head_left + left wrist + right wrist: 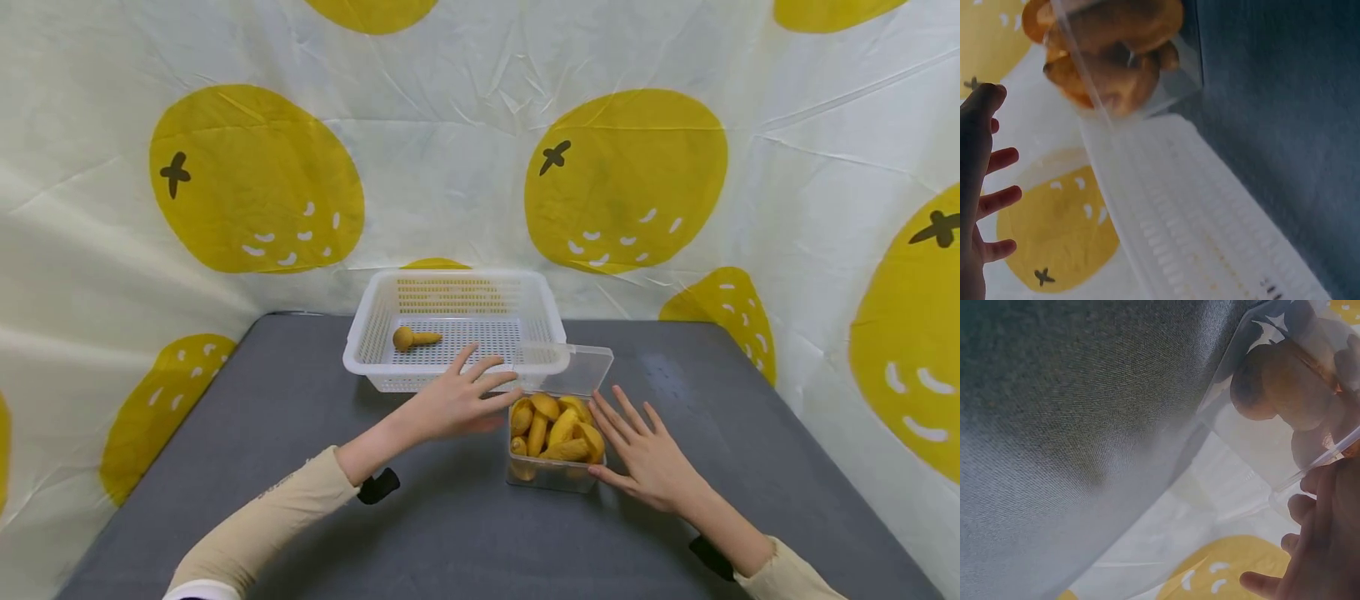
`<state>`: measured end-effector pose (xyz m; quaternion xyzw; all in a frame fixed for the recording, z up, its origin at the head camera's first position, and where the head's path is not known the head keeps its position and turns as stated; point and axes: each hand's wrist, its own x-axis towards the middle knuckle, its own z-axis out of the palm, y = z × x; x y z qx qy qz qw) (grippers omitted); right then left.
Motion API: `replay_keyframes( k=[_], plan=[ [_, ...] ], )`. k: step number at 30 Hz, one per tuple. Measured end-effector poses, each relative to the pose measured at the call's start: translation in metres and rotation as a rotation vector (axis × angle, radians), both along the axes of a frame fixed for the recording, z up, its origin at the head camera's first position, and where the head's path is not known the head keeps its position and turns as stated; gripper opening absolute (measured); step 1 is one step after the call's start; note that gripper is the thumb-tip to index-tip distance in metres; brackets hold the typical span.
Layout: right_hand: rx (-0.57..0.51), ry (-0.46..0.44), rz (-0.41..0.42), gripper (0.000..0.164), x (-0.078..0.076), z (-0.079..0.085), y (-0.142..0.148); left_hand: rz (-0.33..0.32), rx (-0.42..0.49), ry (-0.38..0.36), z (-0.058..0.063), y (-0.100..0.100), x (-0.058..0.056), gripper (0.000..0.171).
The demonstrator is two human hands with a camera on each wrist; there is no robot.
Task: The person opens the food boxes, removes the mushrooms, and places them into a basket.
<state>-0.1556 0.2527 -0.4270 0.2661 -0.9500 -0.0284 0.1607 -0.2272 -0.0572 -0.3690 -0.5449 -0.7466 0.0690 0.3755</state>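
A clear plastic box [551, 477] is heaped with several orange-brown mushrooms [564, 427]. Its clear lid [581, 371] stands raised at the back, against the basket's front corner. My left hand [461, 400] hovers at the box's upper left, fingers spread and holding nothing. My right hand [648, 462] lies along the right side of the box, fingers straight; fingertips appear to touch its rim. In the left wrist view, the left hand's spread fingers [1000, 199] stand apart from the box. The right wrist view shows the right hand [1329, 531] beside the box wall [1241, 437].
Behind the box stands a white perforated basket [360, 350], with one mushroom [416, 337] lying inside at its left. Both containers rest on a dark grey tabletop [442, 533]. A white cloth with yellow fruit prints [450, 175] hangs around the back and sides.
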Motion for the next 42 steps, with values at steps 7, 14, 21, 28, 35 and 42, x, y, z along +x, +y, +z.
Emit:
replay_keyframes(
  k=[7,14,21,28,35,42],
  plan=[
    [-0.012,-0.036,-0.005,0.075,0.014,-0.001,0.003,0.035,-0.092,-0.060,-0.013,0.025,0.005,0.051],
    [-0.005,0.001,0.043,0.074,0.033,0.001,0.004,0.069,-0.144,-0.132,-0.020,0.039,0.002,0.053],
    [0.001,0.028,0.030,0.080,0.051,0.002,0.002,0.072,-0.152,-0.156,-0.024,0.050,-0.001,0.052],
    [0.006,0.098,0.079,0.078,0.064,0.003,0.000,0.103,-0.159,-0.152,-0.025,0.051,-0.001,0.052],
    [-0.007,0.123,0.102,0.073,0.068,0.003,-0.003,0.106,-0.167,-0.147,-0.026,0.051,-0.001,0.051],
    [-0.037,0.119,0.099,0.071,0.068,0.004,-0.004,0.089,-0.164,-0.112,-0.026,0.052,-0.001,0.044]
  ],
)
